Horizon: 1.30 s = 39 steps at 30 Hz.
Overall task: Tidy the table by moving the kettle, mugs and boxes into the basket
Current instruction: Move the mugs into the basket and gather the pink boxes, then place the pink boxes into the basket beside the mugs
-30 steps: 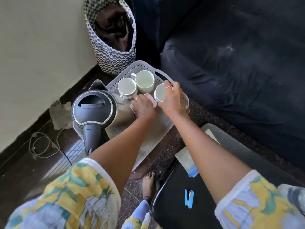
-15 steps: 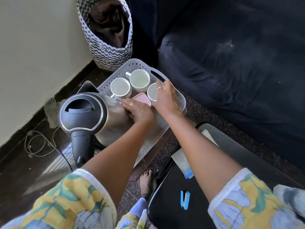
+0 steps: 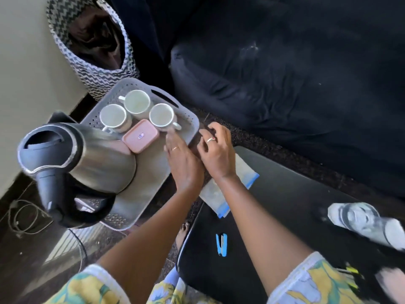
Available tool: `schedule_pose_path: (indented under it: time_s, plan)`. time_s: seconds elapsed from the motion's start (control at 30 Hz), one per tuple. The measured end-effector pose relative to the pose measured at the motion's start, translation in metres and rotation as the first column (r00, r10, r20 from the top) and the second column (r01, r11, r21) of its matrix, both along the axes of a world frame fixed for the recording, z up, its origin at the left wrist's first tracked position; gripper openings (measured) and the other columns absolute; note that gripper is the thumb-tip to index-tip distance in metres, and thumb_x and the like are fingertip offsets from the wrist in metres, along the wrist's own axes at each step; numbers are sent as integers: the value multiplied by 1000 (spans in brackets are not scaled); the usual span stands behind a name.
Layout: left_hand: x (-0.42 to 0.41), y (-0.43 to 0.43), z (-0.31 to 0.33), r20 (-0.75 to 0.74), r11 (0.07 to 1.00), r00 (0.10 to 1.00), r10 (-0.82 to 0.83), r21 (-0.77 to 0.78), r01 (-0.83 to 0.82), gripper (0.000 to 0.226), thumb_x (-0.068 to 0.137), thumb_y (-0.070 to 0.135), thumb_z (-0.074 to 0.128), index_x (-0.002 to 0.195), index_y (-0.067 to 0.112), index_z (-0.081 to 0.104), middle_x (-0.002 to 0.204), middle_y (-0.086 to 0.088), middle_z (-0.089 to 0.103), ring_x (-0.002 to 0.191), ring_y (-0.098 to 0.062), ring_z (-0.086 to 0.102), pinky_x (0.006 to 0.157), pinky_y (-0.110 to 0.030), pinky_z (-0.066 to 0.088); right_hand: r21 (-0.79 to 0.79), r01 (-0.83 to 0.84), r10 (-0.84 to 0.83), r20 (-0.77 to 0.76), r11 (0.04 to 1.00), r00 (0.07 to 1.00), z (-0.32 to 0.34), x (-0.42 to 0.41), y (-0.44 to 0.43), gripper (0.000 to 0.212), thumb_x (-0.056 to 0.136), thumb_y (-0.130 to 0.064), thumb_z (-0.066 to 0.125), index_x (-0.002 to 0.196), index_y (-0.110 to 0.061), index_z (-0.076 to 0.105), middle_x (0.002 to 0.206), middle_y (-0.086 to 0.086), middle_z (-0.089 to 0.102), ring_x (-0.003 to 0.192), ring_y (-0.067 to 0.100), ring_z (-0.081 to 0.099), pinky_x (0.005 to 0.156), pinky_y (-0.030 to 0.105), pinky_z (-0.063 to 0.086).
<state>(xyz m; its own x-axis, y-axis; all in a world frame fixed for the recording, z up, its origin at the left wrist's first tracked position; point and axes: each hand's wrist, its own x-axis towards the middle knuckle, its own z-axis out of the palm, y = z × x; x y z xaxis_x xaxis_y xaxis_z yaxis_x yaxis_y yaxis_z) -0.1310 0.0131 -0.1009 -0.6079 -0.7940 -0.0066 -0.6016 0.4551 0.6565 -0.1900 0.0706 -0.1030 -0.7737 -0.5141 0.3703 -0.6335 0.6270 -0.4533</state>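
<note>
Shiny metal, smooth plastic and soft cloth

The round silver metal kettle (image 3: 103,159) looked shiny, with a dull dark plastic lid. The grey plastic basket with little holes (image 3: 188,116) looked smooth and matt. Three white mugs (image 3: 137,103) were glossy. The small pink plastic box (image 3: 140,136) looked smooth. The black table (image 3: 295,207) shone slightly. The dark cloth sofa (image 3: 285,73) looked soft and wrinkled.

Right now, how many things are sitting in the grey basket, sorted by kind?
White mugs: 3
Pink box: 1
Steel kettle: 1
Total: 5 in the grey basket
</note>
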Motion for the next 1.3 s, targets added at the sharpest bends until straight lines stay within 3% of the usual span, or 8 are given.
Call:
schedule_pose_path:
  time_s: [0.17,0.37,0.53,0.63,0.8,0.93,1.07,1.3]
  plan:
    - [-3,86,-8,22,944,945,-326,-45,326,54,91,8,44,143,10,30,151,-4,34,141,-14,25,117,-38,6,3,261,-260,91,965,961,-11,16,98,18,78,-6,59,90,-3,71,101,18,66,87,36,63,70,37,54]
    - [22,223,-20,94,785,780,-619,28,619,47,87,4,39,133,6,43,139,-11,49,131,-25,42,116,-41,12,77,442,-447,224,894,866,-22,68,252,19,64,0,77,81,0,70,94,18,68,80,37,65,62,35,55]
    - [35,356,-13,50,460,479,-877,-203,864,41,76,5,43,112,-6,58,111,-18,65,101,-33,65,94,-43,49,130,641,-652,224,757,724,-21,106,387,18,66,4,75,82,5,69,92,23,68,81,41,66,69,43,57]
    - [36,427,-15,69,277,305,-950,-264,924,39,79,9,44,111,-4,61,110,-16,66,100,-29,66,91,-39,52,194,768,-780,313,610,541,-20,119,462,19,82,-1,63,99,0,70,107,19,65,100,36,61,87,40,52]
    - [32,517,-37,353,-74,-3,-935,-185,980,49,82,13,50,129,0,49,132,-14,54,120,-29,52,104,-36,40,235,856,-887,159,460,433,-27,141,558,19,64,2,78,82,-1,74,92,19,69,82,40,65,68,42,53]
    - [25,558,-59,452,68,42,-891,42,997,75,82,19,60,145,9,21,151,-10,25,131,-29,29,114,-35,21,255,932,-961,167,258,221,-43,160,622,24,68,4,72,92,0,73,104,26,63,92,47,59,77,50,50]
    - [11,577,-74,585,0,-12,-811,21,1000,94,78,35,72,148,12,12,157,-9,9,143,-30,12,117,-39,13,469,873,-953,302,131,-19,-60,170,664,53,77,-17,74,127,-12,57,140,25,38,123,47,36,100,57,34]
    - [-3,590,-78,716,20,-47,-696,84,996,102,77,41,71,150,24,2,158,0,-5,145,-31,-3,112,-60,12,640,763,-909,366,89,-201,-77,173,703,85,76,-35,75,145,-38,25,150,21,16,133,43,23,100,61,32]
